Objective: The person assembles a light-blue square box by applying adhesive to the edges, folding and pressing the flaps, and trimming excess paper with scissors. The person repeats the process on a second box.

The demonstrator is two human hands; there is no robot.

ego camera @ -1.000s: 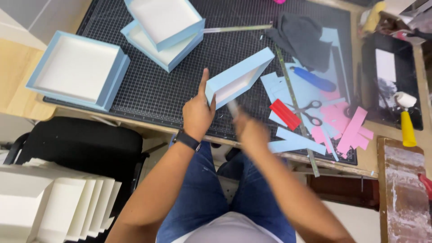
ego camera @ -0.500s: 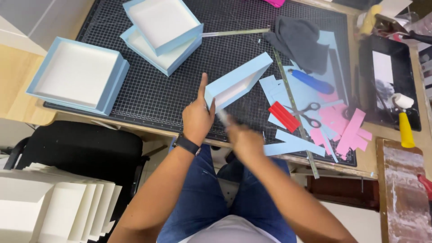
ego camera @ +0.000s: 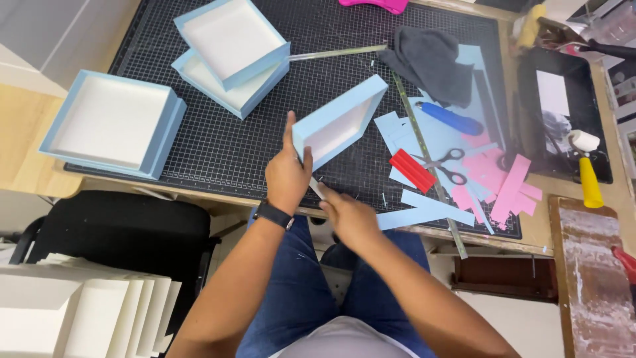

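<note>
The left hand (ego camera: 286, 174) holds a light blue box tray (ego camera: 341, 119) tilted up on its edge near the front of the black cutting mat (ego camera: 218, 146), thumb and curled fingers gripping its near corner while the index finger points straight up along the tray's left end. The tray's white inside faces right and holds nothing. The right hand (ego camera: 349, 215) is closed around a thin pale blade or stick (ego camera: 317, 187), whose tip touches the tray's lower corner just beside the left hand (what kind of tool it is cannot be told).

Farther back on the mat, two more light blue trays (ego camera: 232, 56) lie stacked, the upper one skewed across the lower; both show bare white insides. A larger blue tray (ego camera: 112, 122), also empty, sits at the mat's left edge, partly over the wooden table (ego camera: 20, 152).

To the right of the held tray lie light blue paper strips (ego camera: 424, 209), pink paper scraps (ego camera: 503, 182), a red flat piece (ego camera: 412, 170), scissors (ego camera: 444, 166), a blue-handled knife (ego camera: 450, 119), a long metal ruler (ego camera: 430, 172) and a dark grey cloth (ego camera: 430, 63). A yellow-handled roller (ego camera: 586, 169) rests beside a black tray (ego camera: 560, 119) on the far right. Below left, folded white box blanks (ego camera: 79, 311) stand in a row beside a black chair (ego camera: 112, 229).
</note>
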